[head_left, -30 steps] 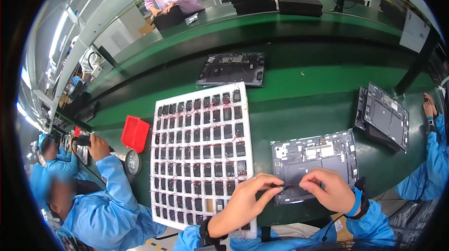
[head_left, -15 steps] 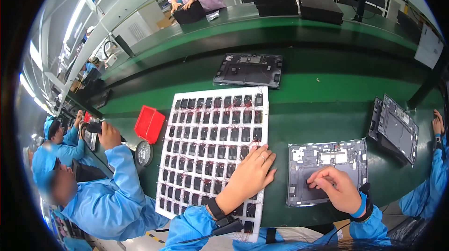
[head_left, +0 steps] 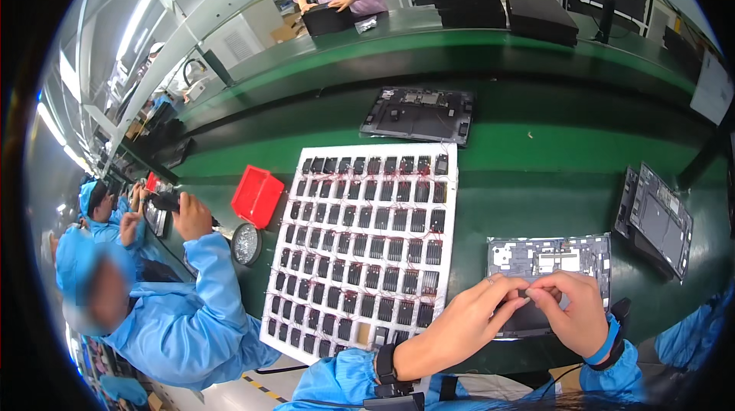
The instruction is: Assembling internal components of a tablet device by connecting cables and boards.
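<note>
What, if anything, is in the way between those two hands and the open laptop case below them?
Nothing visible. The left hand and right hand are over the near part of the laptop case, though they hide the patch directly beneath. The white tray lies to its left, not in between.

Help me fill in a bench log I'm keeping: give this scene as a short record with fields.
Hands: left hand and right hand, fingertips close together; anything pinched is too small to tell
Under hands: open grey device chassis with an exposed board
Left of chassis: white gridded tray of small black parts with thin reddish wires
Beyond tray: another open chassis
Right side: two overlapping device halves
Left of tray: red bin
Far left: co-worker's blue sleeve
Surface: green bench
</note>
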A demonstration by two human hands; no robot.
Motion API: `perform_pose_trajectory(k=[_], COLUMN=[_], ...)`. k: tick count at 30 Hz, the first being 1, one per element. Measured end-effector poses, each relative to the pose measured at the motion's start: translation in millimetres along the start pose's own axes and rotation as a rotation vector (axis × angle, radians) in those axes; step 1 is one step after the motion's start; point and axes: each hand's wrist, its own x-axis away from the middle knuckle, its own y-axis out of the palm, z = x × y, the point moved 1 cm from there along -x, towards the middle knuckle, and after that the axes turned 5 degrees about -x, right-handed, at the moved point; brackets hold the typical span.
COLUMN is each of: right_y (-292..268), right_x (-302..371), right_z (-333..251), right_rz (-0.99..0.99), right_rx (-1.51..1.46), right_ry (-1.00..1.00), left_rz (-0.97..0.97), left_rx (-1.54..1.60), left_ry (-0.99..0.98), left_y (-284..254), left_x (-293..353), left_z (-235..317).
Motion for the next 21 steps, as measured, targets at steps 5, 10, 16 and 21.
perform_pose_trajectory(k=[5, 10, 16, 21], right_y=[-1.8, 2.9, -28.6, -42.5], right_x=[1.8, -0.4, -23.9, -34.7], right_z=[13.4, 11.9, 30.4, 54.5], right_rz=[-0.003, -0.036, -0.007, -0.052], right_rx=[0.115, 0.079, 0.142, 0.250], right_ry=[0.015, -0.135, -0.158, -0.121], left_rz=[0.095, -0.101, -0.007, 0.056], left_rx=[-0.053, 0.115, 0.341, 0.064], left_ry=[0.144, -0.127, -0.292, -0.371], left_y=[5.0, 1.8, -0.7, -21.9], left_x=[-2.6, -5.3, -0.8, -12.8], left_z=[-18.4, -6.6, -36.5, -33.5])
